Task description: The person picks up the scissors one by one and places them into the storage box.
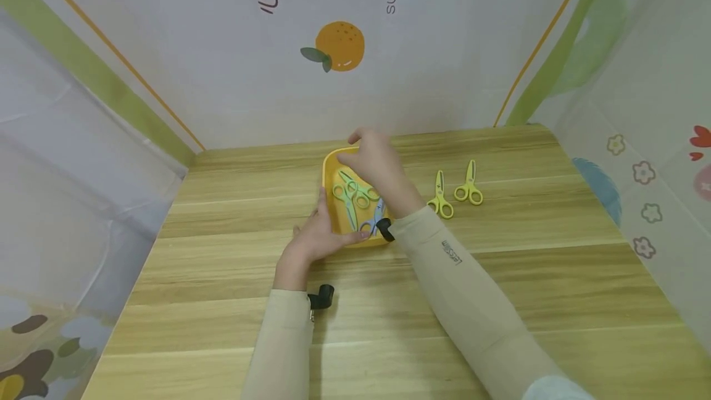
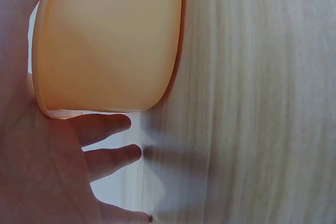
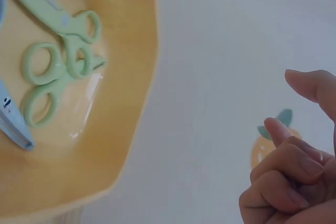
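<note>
My left hand (image 1: 318, 236) grips a yellow plastic bin (image 1: 326, 173) at its near left corner, thumb over the near rim and fingers along the outside wall. In the left wrist view, the spread fingers (image 2: 113, 157) show below the bin wall. Inside lie two pairs of light green scissors, one (image 1: 349, 204) overlapping the other, and a pair of blue scissors (image 1: 379, 210). Over the far right of the bin hovers my right hand (image 1: 376, 158). It holds nothing; its thumb and index finger stand apart while the other fingers curl loosely, as the right wrist view shows.
Two pairs of yellow-green scissors lie on the wooden table (image 1: 222, 233) right of the bin, one (image 1: 440, 189) by the right forearm, the other (image 1: 470, 181) farther right. A printed curtain (image 1: 444, 66) hangs behind the table's far edge.
</note>
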A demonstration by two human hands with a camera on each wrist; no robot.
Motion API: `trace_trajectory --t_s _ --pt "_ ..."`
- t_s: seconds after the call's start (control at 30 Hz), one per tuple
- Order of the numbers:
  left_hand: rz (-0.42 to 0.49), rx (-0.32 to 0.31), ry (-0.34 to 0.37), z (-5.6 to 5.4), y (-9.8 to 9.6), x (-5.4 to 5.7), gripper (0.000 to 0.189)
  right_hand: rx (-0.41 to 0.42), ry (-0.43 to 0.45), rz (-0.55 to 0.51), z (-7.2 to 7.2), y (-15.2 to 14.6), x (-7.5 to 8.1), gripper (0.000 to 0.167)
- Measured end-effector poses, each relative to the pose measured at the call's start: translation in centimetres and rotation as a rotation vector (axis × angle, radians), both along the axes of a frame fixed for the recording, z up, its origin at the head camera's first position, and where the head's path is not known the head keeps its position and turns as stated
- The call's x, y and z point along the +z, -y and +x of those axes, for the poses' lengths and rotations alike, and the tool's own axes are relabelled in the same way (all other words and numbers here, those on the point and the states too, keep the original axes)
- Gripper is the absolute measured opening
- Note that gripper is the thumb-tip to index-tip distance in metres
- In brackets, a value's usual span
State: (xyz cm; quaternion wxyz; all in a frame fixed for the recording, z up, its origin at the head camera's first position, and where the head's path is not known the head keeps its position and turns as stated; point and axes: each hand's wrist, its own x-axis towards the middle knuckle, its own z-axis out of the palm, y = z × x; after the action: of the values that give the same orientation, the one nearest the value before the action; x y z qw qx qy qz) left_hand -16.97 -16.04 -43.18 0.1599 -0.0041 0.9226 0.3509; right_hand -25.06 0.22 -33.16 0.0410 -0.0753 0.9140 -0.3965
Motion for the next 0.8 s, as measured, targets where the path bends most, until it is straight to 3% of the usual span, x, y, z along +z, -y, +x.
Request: trace_trajectory --t_s 0.37,0.6,0.8 --pt "-0.014 -0.005 -0.021 -0.1 -0.3 0.4 0.152 -0.089 -0.047 -0.168 4.0 -4.1 1.3 0.045" --pt "-0.005 -0.011 -0.021 0.2 -0.3 -0.2 0.149 -0.149 -0.041 -0.194 7.4 -7.4 -0.7 0.042" --pt "0.004 -0.006 -0.034 0.0 -0.4 -0.2 0.150 -0.155 -0.036 -0.221 8.8 -8.9 -2.8 0.039"
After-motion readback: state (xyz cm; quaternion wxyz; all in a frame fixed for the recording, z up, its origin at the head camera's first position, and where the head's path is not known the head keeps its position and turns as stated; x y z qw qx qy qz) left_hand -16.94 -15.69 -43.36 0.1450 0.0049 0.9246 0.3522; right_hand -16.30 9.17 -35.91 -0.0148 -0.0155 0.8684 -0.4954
